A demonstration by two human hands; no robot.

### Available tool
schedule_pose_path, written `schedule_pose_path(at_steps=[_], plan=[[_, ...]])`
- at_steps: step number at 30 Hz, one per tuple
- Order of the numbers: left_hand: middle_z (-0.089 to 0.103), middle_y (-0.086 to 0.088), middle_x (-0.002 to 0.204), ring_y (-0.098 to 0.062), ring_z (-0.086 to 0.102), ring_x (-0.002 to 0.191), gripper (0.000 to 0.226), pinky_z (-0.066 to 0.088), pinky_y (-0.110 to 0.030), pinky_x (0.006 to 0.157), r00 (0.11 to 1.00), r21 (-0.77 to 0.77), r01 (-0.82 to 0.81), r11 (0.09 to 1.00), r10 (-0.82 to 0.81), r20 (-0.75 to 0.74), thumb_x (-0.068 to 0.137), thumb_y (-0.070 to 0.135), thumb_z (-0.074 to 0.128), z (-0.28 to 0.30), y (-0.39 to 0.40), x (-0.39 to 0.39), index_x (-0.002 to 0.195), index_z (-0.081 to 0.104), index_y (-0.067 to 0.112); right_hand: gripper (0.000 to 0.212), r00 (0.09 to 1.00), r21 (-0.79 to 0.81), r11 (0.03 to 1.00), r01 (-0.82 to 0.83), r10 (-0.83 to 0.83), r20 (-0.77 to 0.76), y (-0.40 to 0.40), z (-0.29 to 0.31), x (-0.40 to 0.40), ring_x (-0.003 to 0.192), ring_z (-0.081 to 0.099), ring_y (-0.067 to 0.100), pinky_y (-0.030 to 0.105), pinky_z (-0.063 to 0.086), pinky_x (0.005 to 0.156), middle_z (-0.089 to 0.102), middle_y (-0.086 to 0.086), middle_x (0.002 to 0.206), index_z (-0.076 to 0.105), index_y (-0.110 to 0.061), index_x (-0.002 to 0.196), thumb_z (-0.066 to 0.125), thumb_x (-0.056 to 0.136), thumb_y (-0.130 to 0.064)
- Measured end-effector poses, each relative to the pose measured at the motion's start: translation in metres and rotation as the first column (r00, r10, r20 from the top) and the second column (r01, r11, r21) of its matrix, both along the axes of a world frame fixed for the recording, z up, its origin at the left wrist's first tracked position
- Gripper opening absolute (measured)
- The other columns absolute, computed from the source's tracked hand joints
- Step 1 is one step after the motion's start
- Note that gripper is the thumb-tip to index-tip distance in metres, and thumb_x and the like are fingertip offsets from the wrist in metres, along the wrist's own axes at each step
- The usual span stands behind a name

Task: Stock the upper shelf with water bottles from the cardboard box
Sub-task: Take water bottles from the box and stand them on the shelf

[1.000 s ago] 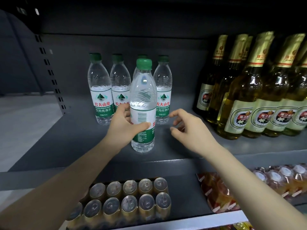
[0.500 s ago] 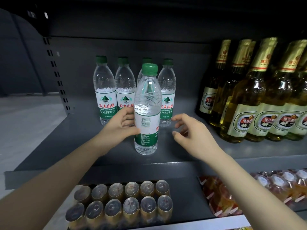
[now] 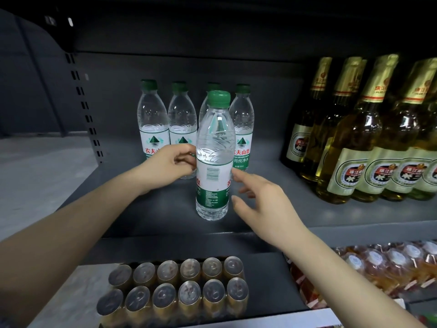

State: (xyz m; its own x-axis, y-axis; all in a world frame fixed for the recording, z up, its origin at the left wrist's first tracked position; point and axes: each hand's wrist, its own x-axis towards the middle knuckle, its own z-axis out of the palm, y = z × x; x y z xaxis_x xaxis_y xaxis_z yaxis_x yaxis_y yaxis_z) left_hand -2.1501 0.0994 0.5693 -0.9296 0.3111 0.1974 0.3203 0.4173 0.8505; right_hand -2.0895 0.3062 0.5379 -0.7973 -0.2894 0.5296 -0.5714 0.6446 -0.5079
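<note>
Nearest the camera, on the lower shelf (image 3: 267,271), a shrink-wrapped pack of gold-coloured metal cans (image 3: 175,290) is seen from above in two rows, and to its right lies a cluster of clear-wrapped orange packets (image 3: 369,268). Above these, both bare forearms are extended over the front edge of the dark grey upper shelf (image 3: 146,209). The right hand (image 3: 262,200) is held open just beside the front clear plastic water bottle with a green cap and green-and-white label (image 3: 214,162), its fingers spread and relaxed, with the index fingertip at or very near the bottle's right side; whether contact is made cannot be told. The left hand (image 3: 169,163) is placed at the bottle's left side, its fingers loosely curled, fingertips against or just short of the label; nothing is seen clasped in it. The front bottle stands upright on the upper shelf, near its front edge. Behind it, a row of four matching green-capped water bottles (image 3: 153,124) is lined up upright toward the back panel, one of them largely hidden by the front bottle. Farther right on the same shelf, well apart from the water, tall glass bottles of pale yellow beer with gold foil necks (image 3: 354,147) are ranked in rows.
</note>
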Motion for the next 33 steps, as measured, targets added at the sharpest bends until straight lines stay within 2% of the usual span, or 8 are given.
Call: schedule_pose_path(at_steps=[3,6,13,19,23,27,30,33], plan=[[0.067,-0.009,0.097,-0.001,0.063,0.08,0.04,0.05,-0.015,0.079,1.0,0.035,0.007,0.999,-0.007,0.004,0.07,-0.004,0.054,-0.001,0.002,0.001,0.095,0.061,0.026,0.054,1.0,0.017,1.0,-0.007,0.007,-0.018,-0.002,-0.001,-0.001,0.098,0.058,0.019,0.032,0.048,0.085,0.062,0.001,0.116,0.049,-0.021,0.132,0.049,0.078,-0.025],[0.062,-0.02,0.105,0.001,0.065,0.079,0.05,0.05,-0.013,0.079,1.0,0.053,0.016,0.998,-0.016,-0.005,0.078,-0.024,0.044,-0.002,0.001,0.004,0.097,0.058,0.02,0.051,1.0,0.032,0.999,-0.012,0.012,0.003,-0.003,-0.001,-0.005,0.095,0.057,0.022,0.038,0.049,0.084,0.061,0.005,0.109,0.048,-0.02,0.132,0.056,0.083,-0.014],[0.065,-0.006,0.094,0.005,0.067,0.077,0.047,0.048,-0.006,0.069,1.0,0.093,0.003,0.996,-0.002,-0.014,0.078,-0.03,0.037,-0.005,-0.013,0.017,0.088,0.053,0.013,0.061,0.993,0.022,0.999,-0.037,0.035,0.114,-0.01,0.003,-0.015,0.089,0.056,0.019,0.035,0.05,0.082,0.059,-0.002,0.107,0.042,-0.028,0.137,0.053,0.081,-0.007],[0.063,0.003,0.091,0.01,0.064,0.076,0.05,0.046,-0.004,0.068,0.998,0.115,-0.036,0.993,0.042,-0.047,0.079,-0.029,0.039,-0.005,-0.019,0.037,0.089,0.056,0.017,0.062,0.984,0.03,0.996,-0.083,0.077,0.158,-0.014,0.013,-0.023,0.081,0.06,0.023,0.028,0.05,0.079,0.057,-0.011,0.095,0.051,-0.031,0.129,0.05,0.075,0.001],[0.061,0.007,0.098,0.014,0.062,0.079,0.051,0.046,-0.003,0.069,0.998,0.108,-0.051,0.993,0.056,-0.042,0.079,-0.026,0.044,-0.007,-0.022,0.046,0.093,0.055,0.022,0.059,0.97,0.042,0.991,-0.127,0.116,0.212,-0.013,0.016,-0.034,0.074,0.056,0.01,0.018,0.046,0.074,0.055,-0.015,0.088,0.054,-0.031,0.124,0.051,0.076,0.003],[0.061,0.01,0.105,0.016,0.059,0.085,0.05,0.045,-0.003,0.078,0.997,0.066,-0.058,0.996,0.061,-0.042,0.078,-0.017,0.056,-0.011,-0.03,0.052,0.099,0.055,0.028,0.061,0.951,0.052,0.979,-0.196,0.176,0.256,-0.013,0.018,-0.045,0.075,0.055,0.021,0.021,0.046,0.076,0.06,0.001,0.1,0.054,-0.03,0.125,0.05,0.076,0.005],[0.062,0.013,0.109,0.011,0.059,0.094,0.047,0.045,-0.004,0.083,0.997,0.05,-0.06,0.997,0.062,-0.04,0.068,0.003,0.063,-0.013,-0.035,0.056,0.1,0.054,0.036,0.062,0.937,0.069,0.971,-0.23,0.202,0.286,-0.016,0.021,-0.051,0.071,0.05,0.006,0.013,0.042,0.073,0.06,0.002,0.102,0.052,-0.031,0.126,0.05,0.076,0.005],[0.063,0.005,0.114,-0.003,0.058,0.105,0.048,0.045,-0.006,0.082,0.996,0.07,-0.081,0.994,0.084,-0.032,0.072,-0.002,0.062,-0.015,-0.036,0.056,0.103,0.053,0.033,0.058,0.932,0.085,0.963,-0.255,0.221,0.286,-0.017,0.022,-0.051,0.069,0.048,0.008,0.012,0.042,0.069,0.06,0.002,0.103,0.053,-0.029,0.125,0.051,0.077,0.004]])
